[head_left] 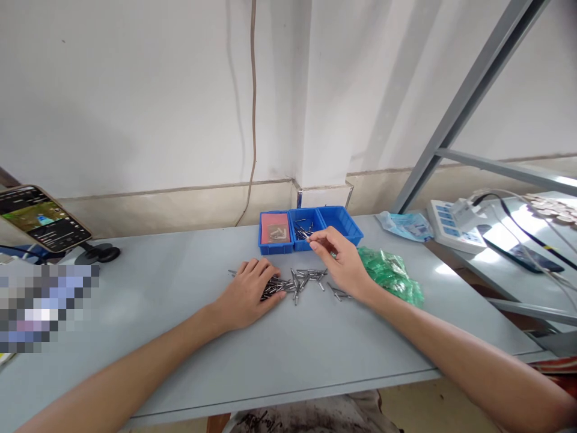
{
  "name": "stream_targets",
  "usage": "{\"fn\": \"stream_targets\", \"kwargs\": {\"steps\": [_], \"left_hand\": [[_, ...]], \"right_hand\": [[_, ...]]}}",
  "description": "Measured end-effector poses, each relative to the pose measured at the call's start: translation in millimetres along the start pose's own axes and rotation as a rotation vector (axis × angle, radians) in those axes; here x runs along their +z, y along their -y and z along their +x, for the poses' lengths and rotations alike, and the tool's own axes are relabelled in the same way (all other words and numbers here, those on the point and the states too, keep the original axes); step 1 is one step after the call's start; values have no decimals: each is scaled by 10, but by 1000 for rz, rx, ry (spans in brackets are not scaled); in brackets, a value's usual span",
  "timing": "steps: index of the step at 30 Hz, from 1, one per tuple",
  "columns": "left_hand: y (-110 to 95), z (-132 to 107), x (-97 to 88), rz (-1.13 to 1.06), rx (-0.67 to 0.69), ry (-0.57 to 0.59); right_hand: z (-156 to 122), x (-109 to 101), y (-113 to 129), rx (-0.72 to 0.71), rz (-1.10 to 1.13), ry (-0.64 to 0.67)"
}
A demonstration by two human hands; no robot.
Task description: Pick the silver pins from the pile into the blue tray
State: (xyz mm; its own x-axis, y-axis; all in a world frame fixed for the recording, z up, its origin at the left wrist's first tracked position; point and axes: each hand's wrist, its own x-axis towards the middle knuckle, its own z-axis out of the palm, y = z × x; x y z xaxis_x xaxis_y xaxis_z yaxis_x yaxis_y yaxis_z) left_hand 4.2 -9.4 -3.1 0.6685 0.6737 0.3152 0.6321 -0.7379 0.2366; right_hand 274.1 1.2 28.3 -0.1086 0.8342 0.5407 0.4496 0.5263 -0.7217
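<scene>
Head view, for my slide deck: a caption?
Right hand pinches a metal pin near blue trays; left hand covers the pin pile.

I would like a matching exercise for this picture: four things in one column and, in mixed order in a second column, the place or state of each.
Column one
1. left hand
2. right hand
3. green bag
4. phone

Column two
a. propped up at the far left
b. resting on the loose metal pins
c. pinching a pin beside the blue tray
d. lying on the table, right of both hands

Pairs: 1-b, 2-c, 3-d, 4-a
</scene>
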Motion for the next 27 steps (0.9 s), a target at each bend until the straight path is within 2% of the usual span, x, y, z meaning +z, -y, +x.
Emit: {"fn": "stream_targets", "kwargs": {"steps": [6, 27], "left_hand": [[5, 1, 3, -1, 4, 1], [4, 2, 1, 1, -4, 5]], "right_hand": [[-7, -10, 22, -44, -89, 18], [10, -22, -3, -93, -98, -4]]}}
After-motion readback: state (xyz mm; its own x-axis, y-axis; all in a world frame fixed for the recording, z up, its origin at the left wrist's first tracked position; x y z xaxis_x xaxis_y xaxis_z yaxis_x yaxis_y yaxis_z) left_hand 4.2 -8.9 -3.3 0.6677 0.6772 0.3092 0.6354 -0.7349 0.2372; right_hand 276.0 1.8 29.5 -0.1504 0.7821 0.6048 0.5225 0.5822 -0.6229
